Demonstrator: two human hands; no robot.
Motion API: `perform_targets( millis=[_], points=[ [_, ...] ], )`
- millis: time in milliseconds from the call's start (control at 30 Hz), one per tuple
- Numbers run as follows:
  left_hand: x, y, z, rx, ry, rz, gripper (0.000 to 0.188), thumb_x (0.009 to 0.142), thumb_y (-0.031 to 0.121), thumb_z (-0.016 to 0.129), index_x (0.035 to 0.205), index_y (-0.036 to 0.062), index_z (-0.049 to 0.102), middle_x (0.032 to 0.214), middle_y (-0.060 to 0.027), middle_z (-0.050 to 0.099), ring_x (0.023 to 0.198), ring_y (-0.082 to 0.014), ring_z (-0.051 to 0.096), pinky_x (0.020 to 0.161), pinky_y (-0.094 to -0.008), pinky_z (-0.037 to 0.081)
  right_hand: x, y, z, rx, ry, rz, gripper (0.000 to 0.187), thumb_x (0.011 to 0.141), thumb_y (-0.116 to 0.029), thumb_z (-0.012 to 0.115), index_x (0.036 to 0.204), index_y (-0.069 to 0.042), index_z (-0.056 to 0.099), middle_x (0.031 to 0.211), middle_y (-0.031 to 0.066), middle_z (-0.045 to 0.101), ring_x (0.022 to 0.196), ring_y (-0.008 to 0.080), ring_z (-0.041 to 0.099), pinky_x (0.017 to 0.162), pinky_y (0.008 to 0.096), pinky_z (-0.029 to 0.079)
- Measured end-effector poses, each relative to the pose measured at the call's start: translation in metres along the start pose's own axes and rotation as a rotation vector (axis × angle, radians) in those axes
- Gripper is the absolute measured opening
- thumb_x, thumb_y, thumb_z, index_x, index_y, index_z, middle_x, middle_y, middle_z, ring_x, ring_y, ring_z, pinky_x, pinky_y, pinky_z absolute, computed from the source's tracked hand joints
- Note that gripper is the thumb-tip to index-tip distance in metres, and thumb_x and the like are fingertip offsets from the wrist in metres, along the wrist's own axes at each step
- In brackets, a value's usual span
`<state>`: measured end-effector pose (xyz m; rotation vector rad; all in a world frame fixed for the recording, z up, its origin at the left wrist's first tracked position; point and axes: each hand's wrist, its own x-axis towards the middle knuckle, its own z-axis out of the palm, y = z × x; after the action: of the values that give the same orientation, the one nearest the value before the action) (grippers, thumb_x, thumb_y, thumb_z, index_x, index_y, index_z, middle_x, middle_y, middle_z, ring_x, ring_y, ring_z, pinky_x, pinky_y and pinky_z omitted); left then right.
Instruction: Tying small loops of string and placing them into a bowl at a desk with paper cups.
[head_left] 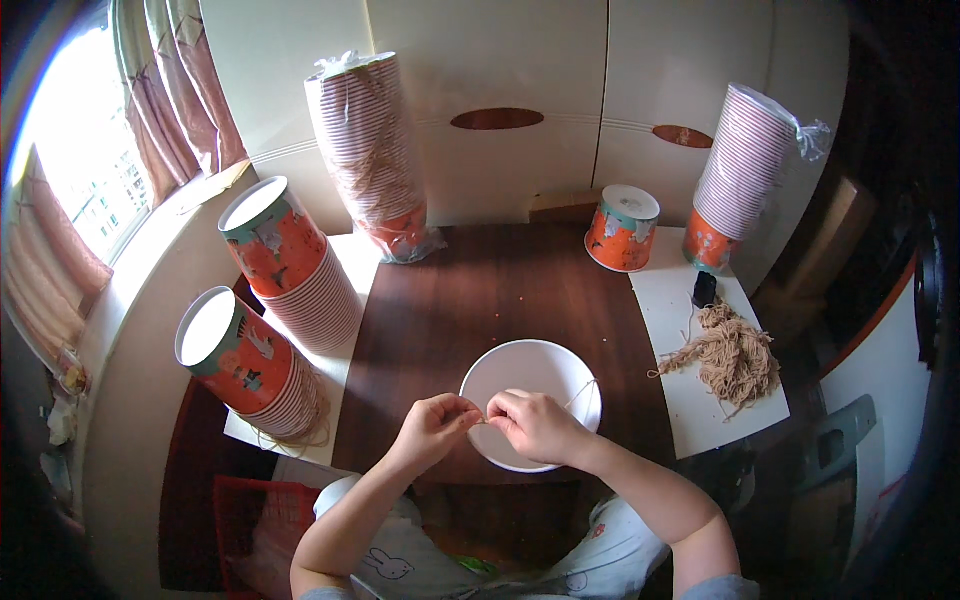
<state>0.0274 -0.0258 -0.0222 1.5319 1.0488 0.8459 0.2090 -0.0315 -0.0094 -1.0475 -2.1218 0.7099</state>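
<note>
A thin string [484,421] is over the white bucket [535,362], close to the near edge of the desk [490,285]. The left hand [438,426] pinches a bit of the string with its fingertips. The right hand [536,424] pinches it too, just beside the left one. More thin string shows at the right side of the bucket's rim. The bucket stands with its mouth up, a little right of the middle of the near edge.

Near the right edge of the desk, on a white board [690,425], there is a messy heap of tan string [738,358]. A small black thing [704,289] is just behind it. At the far right corner stands a tall stack of cups in clear plastic [742,165]. Left of that, by the far edge, one orange bucket [622,240] sits upside down.

Another tall wrapped stack [365,140] is at the far left corner. Two shorter upside-down stacks [275,250] stand along the left edge, and loose string hangs round the nearer one. A red crate [262,520] is below the near left corner.
</note>
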Motion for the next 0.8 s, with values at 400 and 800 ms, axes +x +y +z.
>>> perform_targets(
  millis=[400,800],
  points=[
    [0.002,-0.003,0.0,0.026,0.026,-0.007,0.01,0.081,0.011,0.056,0.082,0.0007,0.057,0.066,0.0023,0.052,0.062,-0.0034,0.044,0.055,-0.019,0.038,0.003,-0.004,-0.006,0.131,-0.046,0.008,0.005,0.078,-0.007,0.05,0.08,-0.003,0.048,0.078,0.0148,0.055,0.072,0.033,0.055,0.062,0.0394,0.043],
    [-0.005,0.025,-0.01,0.432,0.114,0.476,0.023,0.064,0.005,0.065,0.087,0.0066,0.062,0.093,-0.0085,0.052,0.087,-0.0251,0.051,0.073,-0.0326,0.044,0.009,-0.009,-0.006,0.048,0.01,-0.022,0.009,0.079,-0.01,0.054,0.082,-0.003,0.05,0.078,0.0134,0.056,0.07,0.0286,0.056,0.062,0.0363,0.044]
  ],
)
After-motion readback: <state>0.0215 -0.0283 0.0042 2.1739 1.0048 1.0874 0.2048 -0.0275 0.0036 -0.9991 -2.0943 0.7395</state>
